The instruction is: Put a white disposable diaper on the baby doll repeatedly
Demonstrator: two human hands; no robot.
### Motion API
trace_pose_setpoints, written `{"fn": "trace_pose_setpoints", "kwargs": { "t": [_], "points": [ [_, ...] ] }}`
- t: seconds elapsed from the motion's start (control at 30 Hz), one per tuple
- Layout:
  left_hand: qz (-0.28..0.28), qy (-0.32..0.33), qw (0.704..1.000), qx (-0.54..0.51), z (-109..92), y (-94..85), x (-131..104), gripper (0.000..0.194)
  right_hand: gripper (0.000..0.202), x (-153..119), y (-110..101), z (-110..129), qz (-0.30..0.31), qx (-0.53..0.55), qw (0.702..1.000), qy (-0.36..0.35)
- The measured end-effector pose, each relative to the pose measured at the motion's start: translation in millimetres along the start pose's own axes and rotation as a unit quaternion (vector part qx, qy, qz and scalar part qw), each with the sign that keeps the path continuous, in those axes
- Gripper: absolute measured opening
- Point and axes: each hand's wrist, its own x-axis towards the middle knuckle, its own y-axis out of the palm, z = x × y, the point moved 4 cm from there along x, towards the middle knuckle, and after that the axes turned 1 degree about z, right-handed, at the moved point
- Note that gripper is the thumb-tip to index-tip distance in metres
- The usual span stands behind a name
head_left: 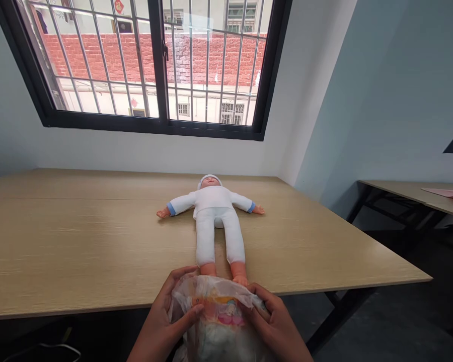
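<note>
Between my two hands, at the table's front edge, is a crinkled see-through plastic bag (215, 329) with a colourful cartoon print and something whitish inside. My left hand (173, 311) grips the bag's left side, thumb across its front. On the right side, my right hand (266, 314) pinches the upper edge, fingers partly hidden by the plastic. Just beyond the bag lies a baby doll (213, 211) on its back, arms spread, feet toward me. It wears a white cap, a white top with blue cuffs and white trousers; its bare feet are partly covered by the bag.
The doll rests on a light wooden table (98, 241) against the wall, below a barred window (158, 65). At the right stands another table (396, 190) with a pink cloth (447, 193) on it. A thin pale wire (60, 346) shows below the table at lower left.
</note>
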Motion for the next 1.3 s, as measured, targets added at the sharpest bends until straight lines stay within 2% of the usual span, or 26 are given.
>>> {"fn": "trace_pose_setpoints", "kwargs": {
  "t": [0.2, 0.4, 0.6, 0.73, 0.8, 0.93, 1.03, 1.1, 1.17, 1.23, 1.3],
  "points": [
    [-0.036, 0.011, 0.999, 0.026, 4.9, -9.9, 4.0, 0.053, 0.045, 0.5, 0.5, 1.3, 0.015, 0.003, 1.0, 0.007],
    [-0.107, 0.024, 0.994, -0.02, 3.0, -6.0, -2.4, 0.052, 0.044, 1.8, -4.1, 3.7, 0.018, -0.044, 0.999, -0.009],
    [-0.117, 0.014, 0.99, -0.077, 10.2, -12.7, 12.8, 0.05, 0.04, 3.4, -6.2, 5.9, 0.002, -0.064, 0.997, -0.043],
    [-0.059, -0.095, 0.967, -0.228, 21.6, -4.3, 29.3, 0.051, 0.041, 4.3, -4.2, 1.5, 0.001, -0.055, 0.998, -0.042],
    [-0.036, -0.143, 0.946, -0.289, 24.0, 3.9, 34.2, 0.045, 0.041, 5.6, -6.3, -2.3, -0.03, -0.064, 0.996, -0.048],
    [-0.012, -0.193, 0.924, -0.329, 26.7, 13.3, 41.9, 0.029, 0.039, 10.5, -14.8, -8.1, -0.098, -0.109, 0.985, -0.09],
    [0.061, -0.216, 0.906, -0.359, 30.3, 20.1, 46.7, 0.02, 0.038, 14.2, -11.9, -11.2, -0.059, -0.102, 0.989, -0.087],
    [0.133, -0.222, 0.889, -0.378, 30.8, 28.5, 47.1, 0.023, 0.038, 14.2, -4.5, -11.3, -0.016, -0.058, 0.995, -0.074],
    [0.177, -0.224, 0.873, -0.396, 29.8, 38.5, 45.1, 0.029, 0.037, 12.4, 3.8, -9.2, 0.004, 0.009, 0.998, -0.068],
    [0.17, -0.235, 0.861, -0.417, 29.4, 47.0, 42.6, 0.031, 0.037, 10.4, 9.4, -7.1, -0.004, 0.065, 0.996, -0.067],
    [0.132, -0.246, 0.861, -0.426, 30.5, 52.3, 41.0, 0.032, 0.036, 8.8, 11.1, -5.8, -0.02, 0.1, 0.992, -0.071]
  ]
}}
